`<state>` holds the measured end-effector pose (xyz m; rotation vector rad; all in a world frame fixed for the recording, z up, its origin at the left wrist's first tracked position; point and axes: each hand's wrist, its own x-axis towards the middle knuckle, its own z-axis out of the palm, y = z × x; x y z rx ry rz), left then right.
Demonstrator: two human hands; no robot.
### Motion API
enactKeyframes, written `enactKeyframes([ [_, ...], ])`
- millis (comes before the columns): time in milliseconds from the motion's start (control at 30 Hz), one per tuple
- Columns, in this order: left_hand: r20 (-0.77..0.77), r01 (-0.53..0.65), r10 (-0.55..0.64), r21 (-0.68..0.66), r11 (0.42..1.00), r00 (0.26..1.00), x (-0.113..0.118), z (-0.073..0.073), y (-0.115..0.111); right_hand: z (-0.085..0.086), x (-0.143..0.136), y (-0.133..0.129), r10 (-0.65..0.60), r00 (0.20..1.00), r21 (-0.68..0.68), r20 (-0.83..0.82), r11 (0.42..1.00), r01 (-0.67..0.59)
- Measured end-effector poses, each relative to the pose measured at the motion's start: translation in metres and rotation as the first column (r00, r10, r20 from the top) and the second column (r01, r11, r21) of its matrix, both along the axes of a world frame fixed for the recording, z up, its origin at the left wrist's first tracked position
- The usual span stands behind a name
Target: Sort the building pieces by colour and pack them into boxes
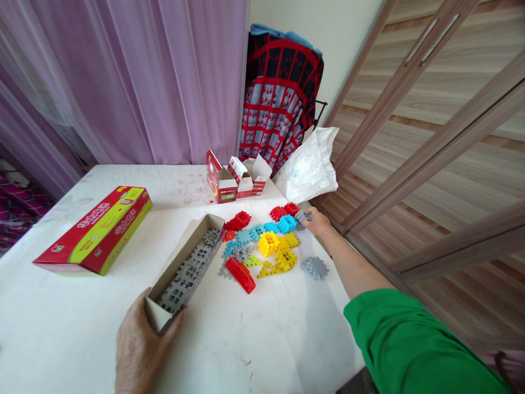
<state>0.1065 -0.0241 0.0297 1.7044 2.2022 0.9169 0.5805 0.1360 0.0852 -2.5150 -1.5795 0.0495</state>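
My left hand (143,342) is wrapped round the near end of a long open box (164,276). Grey interlocking pieces (191,271) lie inside it. At the right side of the table, my right hand (318,222) has its fingers closed on a grey piece (302,216). Beside that piece are red pieces (279,213) and a blue block (287,223). Yellow pieces (268,244) lie in the middle of the pile, with a curved red piece (240,275) in front. A separate grey piece (315,267) rests nearer the right edge.
A large red and yellow box (96,230) lies at the left of the white table (61,323). Small open boxes (221,183) stand at the back. A white plastic bag (309,167) sits at the back right corner, near wooden cabinets (435,137).
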Motion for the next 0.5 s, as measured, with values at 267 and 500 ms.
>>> enactKeyframes([
  [267,-0.022,0.049,-0.048,0.059,0.997,0.999,-0.002,-0.008,0.001,0.028,-0.028,-0.018,0.192,0.895,0.241,-0.402,0.965,-0.099],
  [500,-0.101,0.091,-0.068,0.249,0.964,0.993,-0.001,-0.023,-0.003,0.066,-0.150,-0.033,0.622,0.509,0.402,-0.595,0.778,-0.482],
])
